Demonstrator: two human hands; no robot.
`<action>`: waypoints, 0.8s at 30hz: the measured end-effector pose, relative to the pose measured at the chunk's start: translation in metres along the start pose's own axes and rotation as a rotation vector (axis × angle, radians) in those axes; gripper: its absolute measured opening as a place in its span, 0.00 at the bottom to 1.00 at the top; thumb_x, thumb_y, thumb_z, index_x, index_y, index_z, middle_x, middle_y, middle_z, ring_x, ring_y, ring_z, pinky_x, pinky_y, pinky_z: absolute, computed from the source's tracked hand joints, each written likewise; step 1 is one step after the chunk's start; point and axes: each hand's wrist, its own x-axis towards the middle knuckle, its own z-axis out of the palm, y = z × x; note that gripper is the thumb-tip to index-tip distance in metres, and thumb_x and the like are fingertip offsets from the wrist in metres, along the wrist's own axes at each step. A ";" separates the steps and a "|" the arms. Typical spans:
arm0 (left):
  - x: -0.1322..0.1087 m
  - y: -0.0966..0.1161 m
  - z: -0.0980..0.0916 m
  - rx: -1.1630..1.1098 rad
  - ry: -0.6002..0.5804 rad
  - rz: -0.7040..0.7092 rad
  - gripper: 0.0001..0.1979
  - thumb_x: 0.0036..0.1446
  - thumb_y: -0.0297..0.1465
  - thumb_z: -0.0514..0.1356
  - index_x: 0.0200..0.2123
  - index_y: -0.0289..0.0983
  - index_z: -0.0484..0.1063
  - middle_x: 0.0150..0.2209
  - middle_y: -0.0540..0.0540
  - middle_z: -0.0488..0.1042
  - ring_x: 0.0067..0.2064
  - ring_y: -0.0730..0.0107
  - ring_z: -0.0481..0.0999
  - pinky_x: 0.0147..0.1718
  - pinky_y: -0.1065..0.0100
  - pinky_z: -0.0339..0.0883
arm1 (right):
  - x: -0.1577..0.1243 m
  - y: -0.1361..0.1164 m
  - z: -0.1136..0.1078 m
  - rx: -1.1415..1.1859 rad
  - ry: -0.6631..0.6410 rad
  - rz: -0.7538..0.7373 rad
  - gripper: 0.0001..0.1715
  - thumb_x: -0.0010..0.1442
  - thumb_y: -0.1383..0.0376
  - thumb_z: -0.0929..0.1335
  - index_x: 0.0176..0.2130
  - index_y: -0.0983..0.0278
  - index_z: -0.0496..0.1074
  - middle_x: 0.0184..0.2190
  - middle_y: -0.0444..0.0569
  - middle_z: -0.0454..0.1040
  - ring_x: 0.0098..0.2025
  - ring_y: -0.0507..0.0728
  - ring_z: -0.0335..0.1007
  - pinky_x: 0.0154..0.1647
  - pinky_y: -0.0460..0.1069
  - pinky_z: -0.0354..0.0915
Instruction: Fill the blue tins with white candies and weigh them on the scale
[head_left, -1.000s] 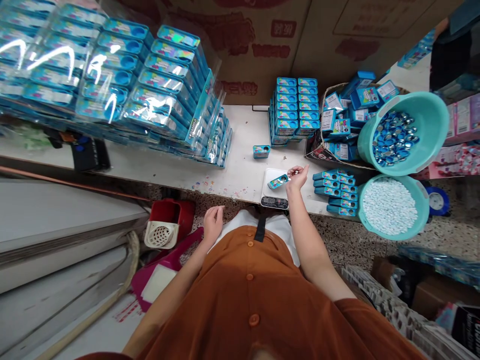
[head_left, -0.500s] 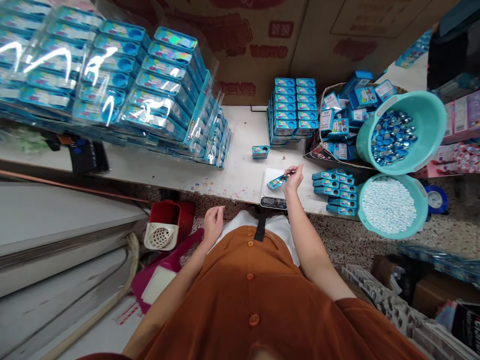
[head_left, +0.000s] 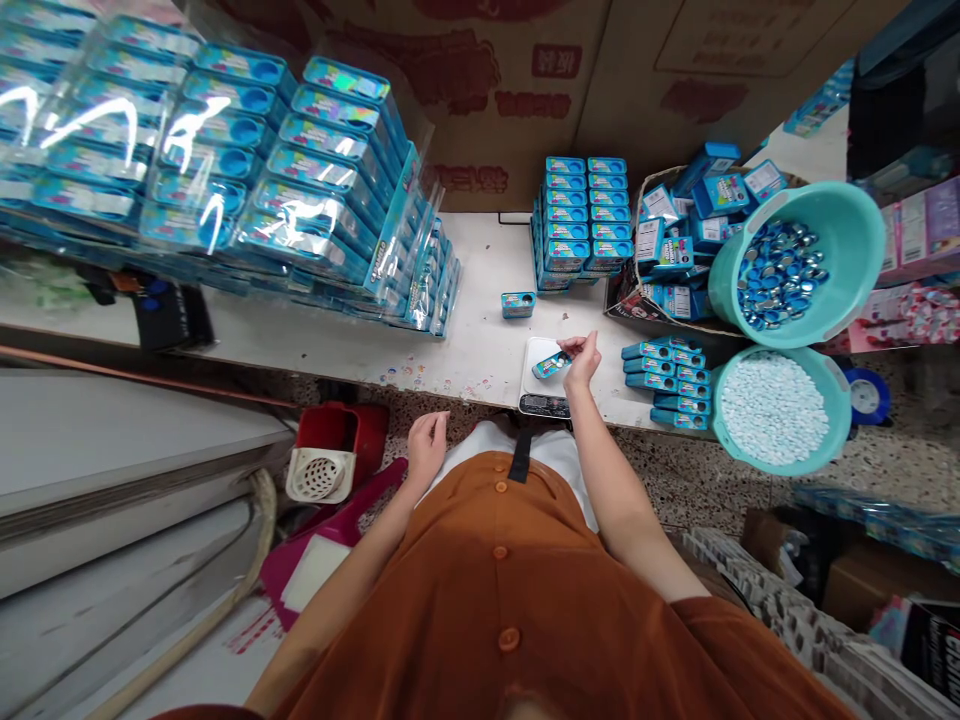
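A blue tin point(head_left: 550, 365) lies at a slant on a small white scale point(head_left: 534, 385) at the table's front edge. My right hand point(head_left: 583, 357) is curled at the tin's right end, fingers closed; what they hold, if anything, is too small to name. My left hand point(head_left: 428, 440) hangs in front of the table near my waist, touching no object, its fingers close together. Behind the scale a single blue tin point(head_left: 518, 305) stands on the table. To the right of the scale are short rows of blue tins point(head_left: 666, 380) with dark round openings.
Plastic-wrapped stacks of tins point(head_left: 330, 180) fill the left. Stacked tins point(head_left: 581, 215) and a carton of tins point(head_left: 664, 245) stand at the back right. One turquoise basin point(head_left: 847, 290) holds shiny blue caps, another point(head_left: 838, 430) white pieces. A red bucket point(head_left: 371, 430) is below the table.
My right hand has shifted very slightly at the tin's end, and white pieces now show near the tin's opening. My left hand has stayed in place.
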 end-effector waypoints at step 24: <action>-0.002 0.011 0.005 0.018 -0.008 -0.018 0.19 0.63 0.41 0.48 0.40 0.38 0.75 0.42 0.43 0.77 0.48 0.61 0.72 0.52 0.59 0.63 | -0.008 0.022 -0.057 -0.837 -0.230 -0.557 0.21 0.56 0.57 0.68 0.47 0.63 0.67 0.51 0.56 0.66 0.57 0.59 0.59 0.60 0.57 0.54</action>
